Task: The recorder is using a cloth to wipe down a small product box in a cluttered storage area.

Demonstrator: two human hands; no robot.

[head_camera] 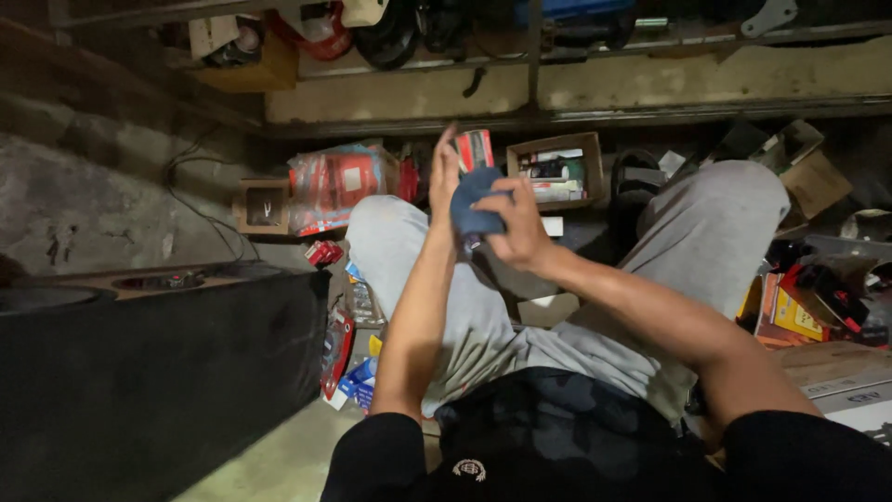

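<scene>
Seated on a cluttered floor, knees in soft grey sweatpants [483,307] spread wide, black sleeves at the near edge. Left hand [444,177] raised with fingers straight and pressed together, palm flat against a crumpled blue cloth [474,206] — open, not curled round anything. Right hand [518,228] bunched about the same cloth from the right side, fingers folded over its soft, wadded bulk and pressing it into the left palm. Held between both hands, above the gap between the knees, roughly mid-scene.

Just behind the fingertips, a small red-and-white carton [475,149], glossy, rectangular; whether gripped or merely standing beyond the hands, cannot tell.

Farther off against the wall: an open brown cardboard box [556,167] with small packets inside, a crinkled plastic-wrapped red bundle [334,186] to its left, then a small square cardboard box [262,206] with a dark opening. Rough, stained concrete wall [93,195] on the left, a thin black cable [200,209] looping down it.

Near left, a large dark boxy cabinet [158,372], matte black sides, brown wooden top with a round cut-out. Between it and the left leg, a scatter of blister packs and small red and blue cartons [344,363].

On the right, stacked flat cardboard boxes [836,372] and bright orange-and-yellow packages [790,311] — sharp-cornered, shiny. Along the far top, a worn metal shelf [576,102] loaded with dark, rounded parts.
</scene>
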